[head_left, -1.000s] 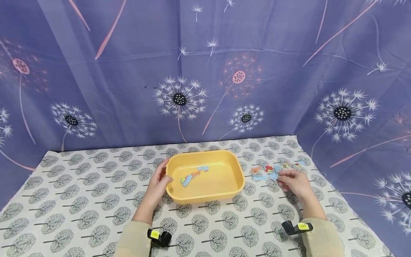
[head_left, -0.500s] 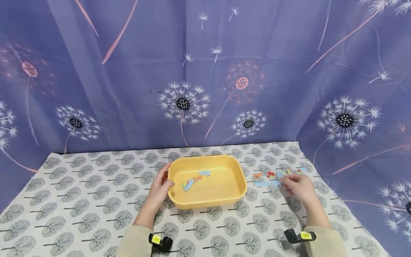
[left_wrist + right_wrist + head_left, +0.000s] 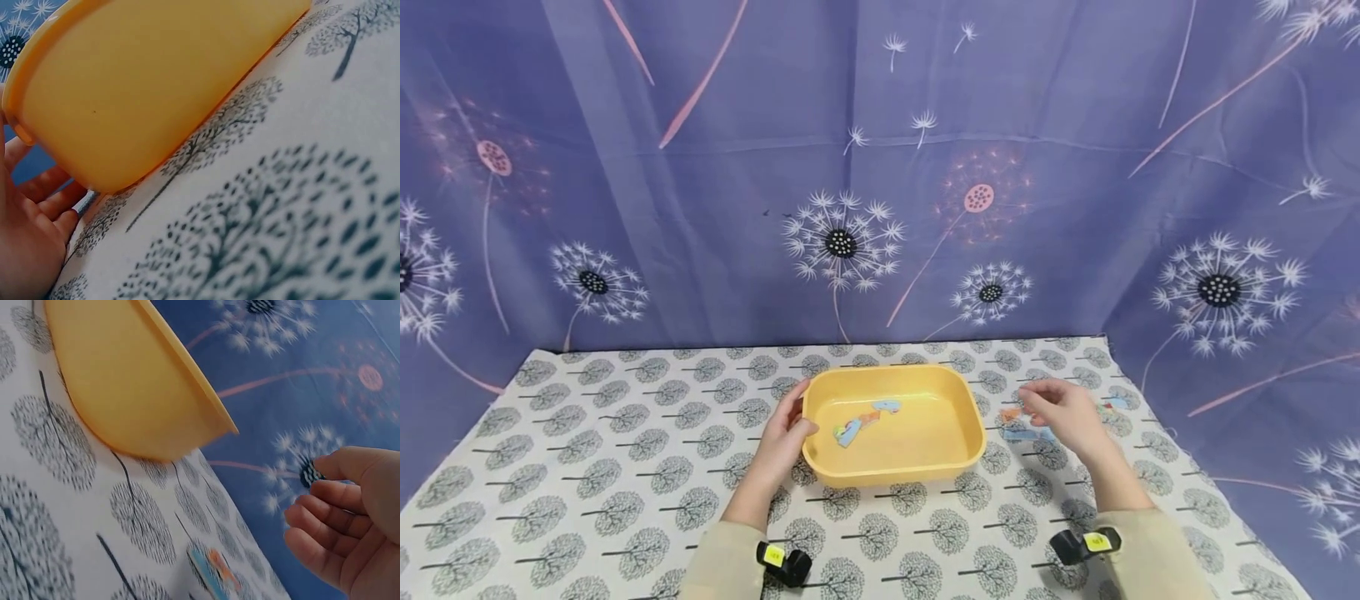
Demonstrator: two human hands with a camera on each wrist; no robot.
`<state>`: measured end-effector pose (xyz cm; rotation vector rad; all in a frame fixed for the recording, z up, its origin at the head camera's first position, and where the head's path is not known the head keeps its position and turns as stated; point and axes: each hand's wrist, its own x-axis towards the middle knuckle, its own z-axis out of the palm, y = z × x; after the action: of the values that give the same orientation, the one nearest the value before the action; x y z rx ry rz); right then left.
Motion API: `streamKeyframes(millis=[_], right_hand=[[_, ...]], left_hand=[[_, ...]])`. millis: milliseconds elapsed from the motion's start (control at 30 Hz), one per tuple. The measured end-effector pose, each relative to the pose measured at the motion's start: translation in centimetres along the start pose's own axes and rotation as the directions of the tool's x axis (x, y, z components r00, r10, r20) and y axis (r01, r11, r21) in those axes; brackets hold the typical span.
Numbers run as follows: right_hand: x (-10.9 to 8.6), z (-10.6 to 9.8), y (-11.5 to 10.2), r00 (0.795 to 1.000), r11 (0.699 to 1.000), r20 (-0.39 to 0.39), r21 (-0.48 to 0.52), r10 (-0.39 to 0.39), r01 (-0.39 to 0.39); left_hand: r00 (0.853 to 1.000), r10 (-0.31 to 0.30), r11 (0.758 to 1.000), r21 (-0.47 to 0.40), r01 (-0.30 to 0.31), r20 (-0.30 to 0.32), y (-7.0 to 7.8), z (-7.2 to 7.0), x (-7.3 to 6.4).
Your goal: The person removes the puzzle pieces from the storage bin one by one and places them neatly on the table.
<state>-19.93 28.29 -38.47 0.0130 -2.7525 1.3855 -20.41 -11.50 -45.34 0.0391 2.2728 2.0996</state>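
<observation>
My left hand (image 3: pixel 780 437) holds the yellow tray (image 3: pixel 917 437) at its left end, thumb over the edge. Colourful pieces (image 3: pixel 850 432) lie inside, left of centre. My right hand (image 3: pixel 1066 417) hovers, fingers bent, near more pieces (image 3: pixel 1027 434) on the tree-patterned cloth (image 3: pixel 917 521) right of the tray; I cannot tell whether it pinches one.

Right hand (image 3: pixel 1063 414) aloft, loosely curled

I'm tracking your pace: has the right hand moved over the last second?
Yes, leftward in the head view: the right hand is now closer to the orange piece lying outside the yellow tray.
</observation>
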Motion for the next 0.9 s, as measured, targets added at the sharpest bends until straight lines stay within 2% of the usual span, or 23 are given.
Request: streamKeyframes(millis=[233,533,667,800,900], right_hand=[[0.9,2.4,-1.8,0.994,0.995,0.067,0.052,-0.083,0.079],[1.4,5.5,-4.3,0.977,0.986,0.135,0.049,-0.167,0.162],[1.5,7.1,-5.5,0.969,0.978,0.145,-0.02,-0.2,0.205],[1.8,8.7,-6.4,0.953,0.955,0.166,-0.111,-0.254,0.274],[2.1,9.8,-6.9,0.943,0.945,0.189,-0.127,-0.274,0.3]], left_hand=[[1.0,-0.013,1.0,-0.001,0.013,-0.006,-0.4,0.0,0.0],[1.0,-0.009,1.0,-0.013,0.009,-0.003,-0.5,0.0,0.0],[1.0,-0.003,1.0,-0.016,0.003,-0.004,-0.5,-0.1,0.0],[1.0,-0.004,1.0,-0.016,0.004,-0.003,-0.4,-0.1,0.0],[1.0,-0.003,1.0,-0.015,0.003,-0.001,-0.4,-0.1,0.1]])
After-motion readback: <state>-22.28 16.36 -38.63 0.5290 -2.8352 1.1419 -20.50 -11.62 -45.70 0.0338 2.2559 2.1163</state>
